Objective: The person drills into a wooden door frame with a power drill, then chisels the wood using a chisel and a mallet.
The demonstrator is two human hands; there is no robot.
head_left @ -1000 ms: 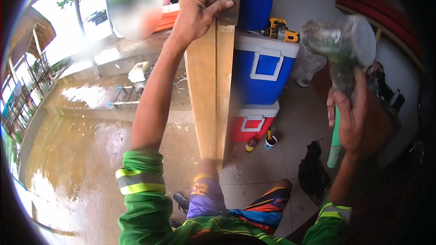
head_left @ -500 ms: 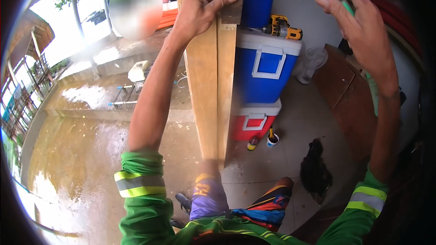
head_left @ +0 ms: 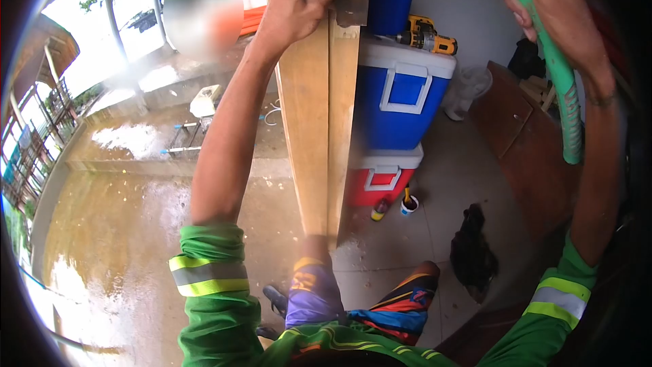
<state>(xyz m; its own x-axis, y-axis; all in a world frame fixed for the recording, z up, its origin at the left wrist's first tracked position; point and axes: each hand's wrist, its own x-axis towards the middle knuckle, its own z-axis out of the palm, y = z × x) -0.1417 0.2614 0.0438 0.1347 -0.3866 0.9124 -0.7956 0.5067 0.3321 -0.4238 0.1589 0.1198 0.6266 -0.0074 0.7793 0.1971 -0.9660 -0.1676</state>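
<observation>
My left hand (head_left: 299,3) pinches a dark, flat metal plate (head_left: 351,0) between thumb and fingers. The plate lies against the edge of an upright wooden door-frame post (head_left: 305,109), near the top of the view. At upper right, my right hand (head_left: 560,10) is closed around the green handle (head_left: 553,47) of a tool. The handle's ribbed end hangs down beside my forearm. The tool's head is beyond the top edge, so its kind is not plain.
Right of the post stand a blue cooler (head_left: 394,102), a red cooler (head_left: 384,180) and a yellow drill (head_left: 431,41). A small paint cup (head_left: 409,204) with a brush, a bottle (head_left: 379,211) and a black bundle (head_left: 473,251) are on the floor. Wet concrete (head_left: 122,231) spreads left.
My right hand has moved up and turned, bringing the green handle into fuller view. My left hand and the plate sit slightly higher and closer in view.
</observation>
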